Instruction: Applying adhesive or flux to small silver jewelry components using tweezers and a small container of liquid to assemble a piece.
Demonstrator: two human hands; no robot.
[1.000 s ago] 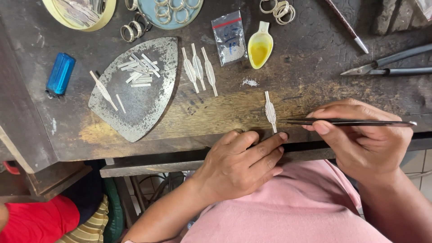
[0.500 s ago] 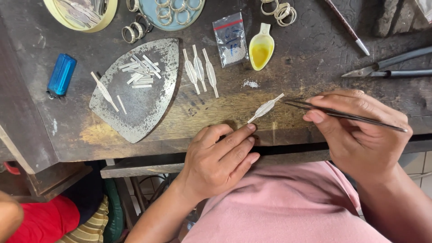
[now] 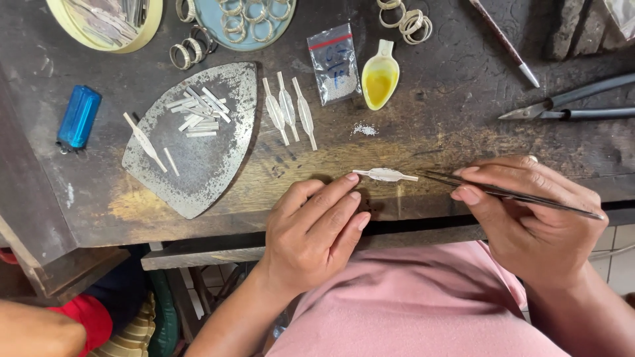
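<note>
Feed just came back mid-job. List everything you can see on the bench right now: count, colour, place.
Leaf-shaped metal piece: one, silver, front of bench, between the hands.
Tweezers: one, dark, in right hand, tips near that piece.
Leaf-shaped blanks: three, silver, side by side mid-bench.
Metal plate: one, grey, left of centre, carrying short silver strips.
Lighter: one, blue, far left.
Spoon: one, yellow liquid inside, top centre.
Plastic bag: one, clear, beside spoon.
White grains: small pile, below spoon.
Rings: several, silver, top edge.
Pliers: one, dark, right.
Left hand: fingertip at the piece's left end.
Right hand: grip on tweezers.
</note>
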